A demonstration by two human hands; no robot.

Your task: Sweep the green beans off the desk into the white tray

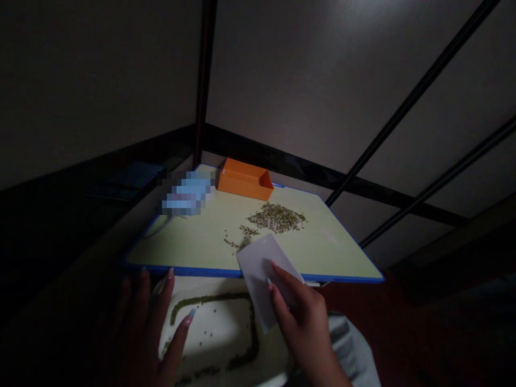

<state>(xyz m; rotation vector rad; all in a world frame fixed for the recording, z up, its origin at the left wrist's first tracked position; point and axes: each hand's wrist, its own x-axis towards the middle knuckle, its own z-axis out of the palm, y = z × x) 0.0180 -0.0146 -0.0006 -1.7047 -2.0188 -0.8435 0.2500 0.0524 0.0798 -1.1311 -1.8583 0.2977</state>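
Note:
My right hand (pixel 304 317) grips a flat white card (pixel 268 269) between thumb and fingers. The card slants over the front edge of a pale yellow board (pixel 193 242) with a blue rim. Just beyond its far end lies a thin trail of small greenish-brown grains (pixel 233 243), and behind that a larger pile of the grains (pixel 278 217). My left hand (pixel 151 328) is at the left side of a white tray (pixel 217 328) below the board, its fingers stretched out and apart. Grains line the tray's edges, with a few scattered across its middle.
An orange open box (pixel 244 183) stands at the back of the board. To its left is a blurred-out light blue item (pixel 187 193) with a thin cord. Dark-framed pale panels (pixel 314 80) rise behind the board. Grey cloth (pixel 350 344) shows at the lower right.

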